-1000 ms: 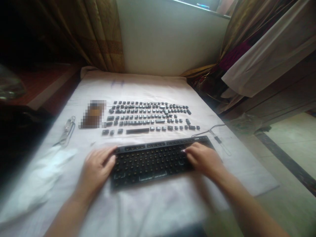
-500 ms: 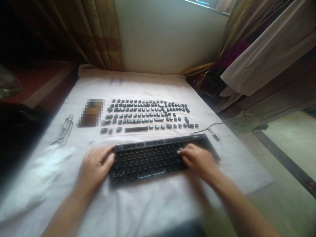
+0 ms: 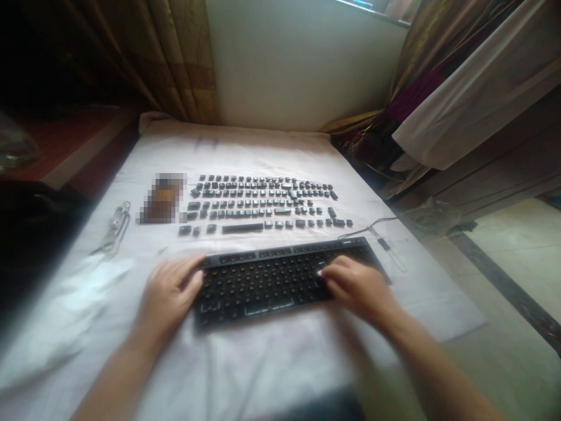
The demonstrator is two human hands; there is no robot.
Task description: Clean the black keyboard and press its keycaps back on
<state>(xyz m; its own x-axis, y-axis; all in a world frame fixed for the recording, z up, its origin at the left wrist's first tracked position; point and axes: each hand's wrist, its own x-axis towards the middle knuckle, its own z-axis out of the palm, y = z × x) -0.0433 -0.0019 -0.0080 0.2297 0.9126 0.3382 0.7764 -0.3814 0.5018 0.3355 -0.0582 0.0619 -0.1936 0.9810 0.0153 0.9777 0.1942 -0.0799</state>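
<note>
A black keyboard (image 3: 263, 280) with its keycaps off lies on the cloth-covered table. My left hand (image 3: 175, 289) grips its left end, fingers at the top corner and thumb at the side. Over the right part of the keyboard is my right hand (image 3: 350, 286), its thumb and fingertips pinched together; a small pale spot shows at the tips, too small to make out. Behind the keyboard, loose black keycaps (image 3: 245, 193) stand in rows. A long space bar (image 3: 242, 228) lies in the nearest row.
A pixelated brown object (image 3: 162, 199) lies left of the keycaps. Glasses (image 3: 117, 225) and a crumpled white cloth (image 3: 65, 318) are at the left. A cable with a dark tag (image 3: 384, 244) lies at the right. Curtains (image 3: 179, 64) hang behind the table.
</note>
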